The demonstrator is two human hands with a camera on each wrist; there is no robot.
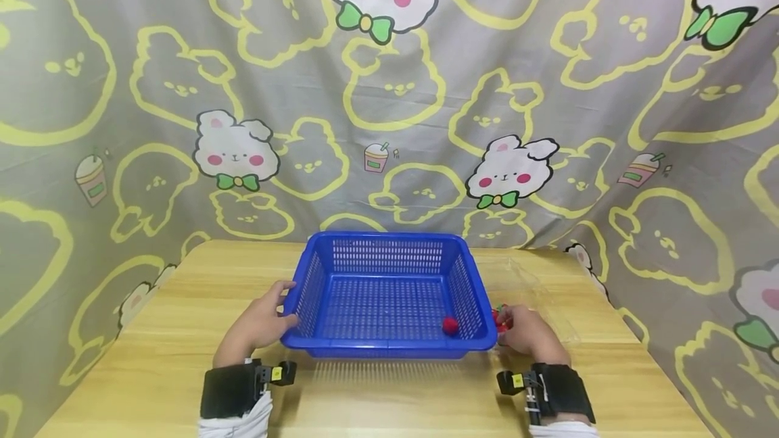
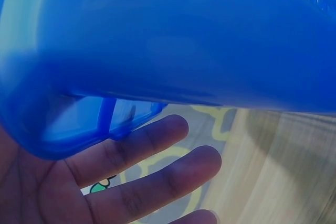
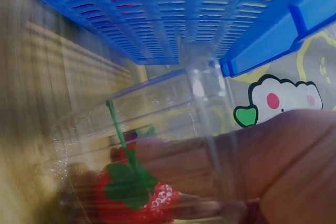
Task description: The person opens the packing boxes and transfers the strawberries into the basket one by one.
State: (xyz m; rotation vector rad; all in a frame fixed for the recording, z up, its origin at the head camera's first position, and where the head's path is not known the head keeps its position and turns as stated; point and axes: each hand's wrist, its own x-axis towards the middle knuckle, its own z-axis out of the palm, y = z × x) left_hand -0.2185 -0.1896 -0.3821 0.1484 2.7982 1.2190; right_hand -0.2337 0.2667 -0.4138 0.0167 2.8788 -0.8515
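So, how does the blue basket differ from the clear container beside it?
The basket is blue with slotted walls; the container is colourless and transparent. The basket looks larger than the container in the head view. Both have something red inside: a small round item in the basket, a strawberry in the container.

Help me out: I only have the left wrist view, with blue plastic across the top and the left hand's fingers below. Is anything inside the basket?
Observer: Yes, the head view shows one small red item in the blue basket, close to its near right corner.
Operator: And where is the right hand?
Observer: The head view puts the right hand just beyond the basket's right side.
Operator: What is it at over there?
Observer: In the right wrist view it is at a red piece with a green stem, seen through the wall of a clear container; blur hides whether it has a grip.
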